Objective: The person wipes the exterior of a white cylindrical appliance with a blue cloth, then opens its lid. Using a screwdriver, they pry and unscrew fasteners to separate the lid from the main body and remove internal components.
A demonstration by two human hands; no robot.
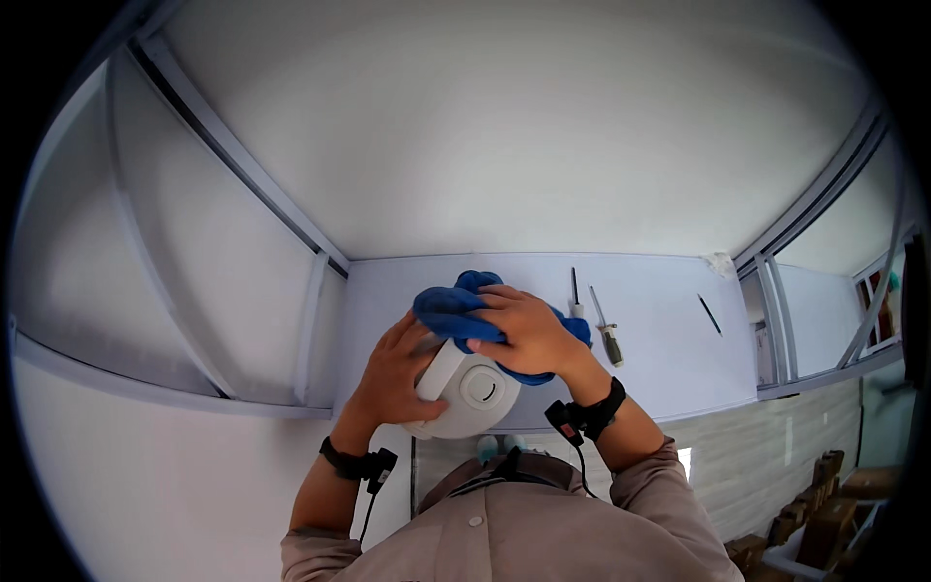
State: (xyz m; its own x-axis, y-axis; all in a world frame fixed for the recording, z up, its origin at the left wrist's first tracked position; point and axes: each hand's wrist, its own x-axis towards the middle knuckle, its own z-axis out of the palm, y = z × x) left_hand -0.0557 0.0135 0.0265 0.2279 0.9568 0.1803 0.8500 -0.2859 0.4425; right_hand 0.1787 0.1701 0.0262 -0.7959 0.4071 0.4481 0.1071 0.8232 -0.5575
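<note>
A white rounded appliance [461, 403] with a raised ring and a short dark curved mark on it sits at the table's near edge. My left hand [388, 380] grips its left side, thumb on the lower part and fingers along the upper edge. Bunched over its far side is a blue cloth [448, 308]. My right hand [529, 332] holds that cloth pressed against the appliance, with the fingers curled into the folds. The appliance's far part is hidden under the cloth and hands.
Right of the cloth lie a screwdriver [608, 341] and a second slim tool with a dark shaft [574, 289]. Farther right is a dark pen-like stick [710, 315]. Crumpled white material [720, 265] rests in the far right corner. Framed panels flank the white table [669, 378].
</note>
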